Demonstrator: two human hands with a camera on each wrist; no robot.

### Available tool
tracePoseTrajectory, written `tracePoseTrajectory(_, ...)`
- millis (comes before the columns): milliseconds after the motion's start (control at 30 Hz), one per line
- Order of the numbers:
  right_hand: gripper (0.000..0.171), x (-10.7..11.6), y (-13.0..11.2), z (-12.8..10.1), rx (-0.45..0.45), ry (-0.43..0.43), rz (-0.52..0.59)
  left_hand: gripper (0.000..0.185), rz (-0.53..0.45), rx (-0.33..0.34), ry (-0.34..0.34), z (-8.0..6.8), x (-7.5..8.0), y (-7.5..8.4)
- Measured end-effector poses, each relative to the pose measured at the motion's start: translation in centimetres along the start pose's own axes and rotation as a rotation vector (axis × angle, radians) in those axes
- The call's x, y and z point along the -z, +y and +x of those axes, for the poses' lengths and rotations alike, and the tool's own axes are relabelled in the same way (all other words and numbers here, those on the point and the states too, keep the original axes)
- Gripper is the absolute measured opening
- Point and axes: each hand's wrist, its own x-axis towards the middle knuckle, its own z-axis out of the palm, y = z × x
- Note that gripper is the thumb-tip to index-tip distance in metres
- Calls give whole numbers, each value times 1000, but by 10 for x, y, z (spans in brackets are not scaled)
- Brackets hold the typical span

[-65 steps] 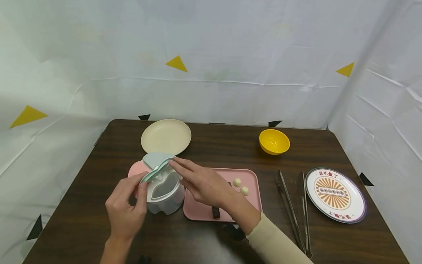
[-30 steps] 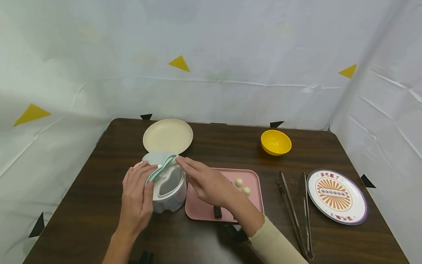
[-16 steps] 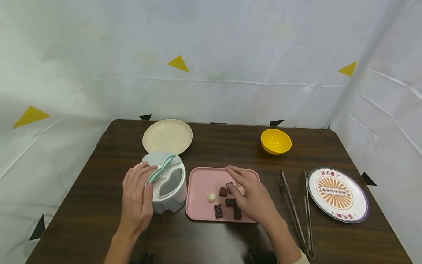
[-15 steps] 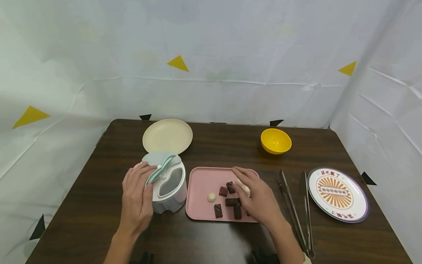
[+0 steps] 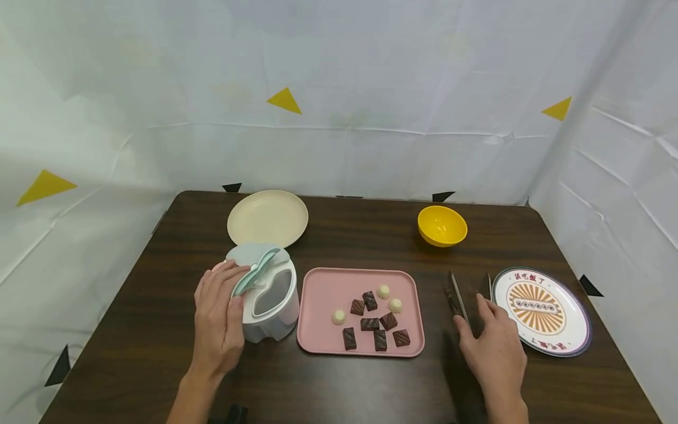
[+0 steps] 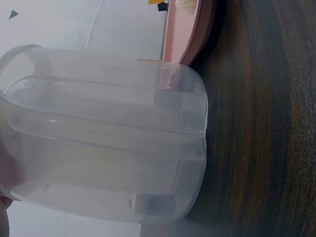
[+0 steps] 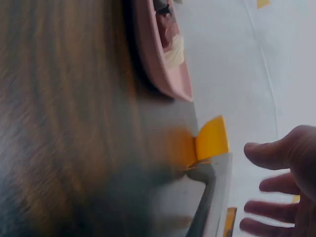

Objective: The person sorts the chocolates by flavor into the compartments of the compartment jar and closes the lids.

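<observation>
My left hand (image 5: 221,309) wraps the left side of a white plastic container (image 5: 271,297), whose mint-green lid (image 5: 253,263) stands tilted open. Up close in the left wrist view the container (image 6: 103,133) is translucent, and its contents cannot be made out. My right hand (image 5: 492,344) hovers with fingers spread over metal tongs (image 5: 454,293) on the dark table; touch is unclear. The right wrist view shows those fingers (image 7: 276,158) apart beside the tongs (image 7: 217,197). Between the hands, a pink tray (image 5: 323,294) holds several chocolate pieces (image 5: 377,330) and three white candies (image 5: 394,304).
A cream plate (image 5: 267,218) lies behind the container. A yellow bowl (image 5: 442,225) stands at the back right. A patterned plate (image 5: 540,312) lies right of the tongs. White sheeting walls in the wooden table (image 5: 344,388) on three sides.
My right hand left the container's lid, paused over the pink tray, then swung right to the tongs. The left hand moved from the lid to the container's side and stays there.
</observation>
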Motion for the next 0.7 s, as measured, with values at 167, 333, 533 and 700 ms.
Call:
tracePoseTrajectory(167,76,-1,12,-2,-87,-53,-44,37,-8,-3,6,-1,0,0)
tracePoseTrajectory(333,88,-2,19,-1,-124,-55,-64,37,-14,-11,10,-1,-1,-1)
tracePoseTrajectory(533,80,-3,26,-3,-128,-61,-88,37,-11,-7,8,-1,-1,-1)
tracePoseTrajectory(700,73,-5,31,-4,-143,-87,-91,36,-9,0,3,-1,0,-1)
